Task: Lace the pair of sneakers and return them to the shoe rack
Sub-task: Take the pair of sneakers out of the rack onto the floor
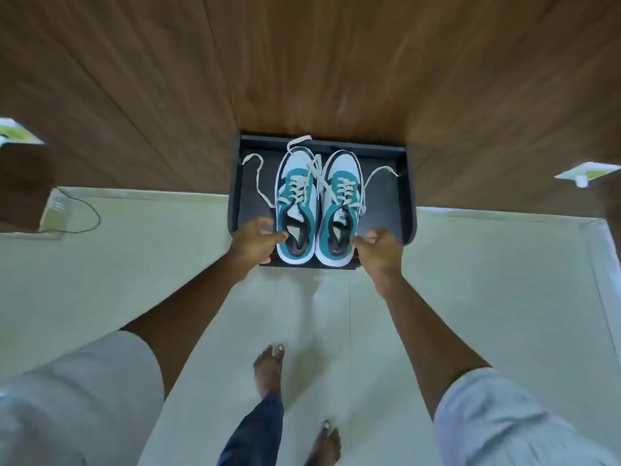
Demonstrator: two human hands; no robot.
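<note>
Two teal and white sneakers stand side by side, toes pointing away from me, on a dark shoe rack shelf [401,203]. My left hand [255,242] grips the heel side of the left sneaker [295,203]. My right hand [379,248] grips the heel side of the right sneaker [341,203]. Loose white laces [258,183] trail out over the shelf to the left, right and far side of the shoes. Both shoes rest on the shelf.
A wooden wall panel [302,62] rises behind the rack. Pale floor tiles [470,280] spread below. A black cable [84,213] lies on the floor at the left. My bare feet [268,368] stand on the tiles near the bottom.
</note>
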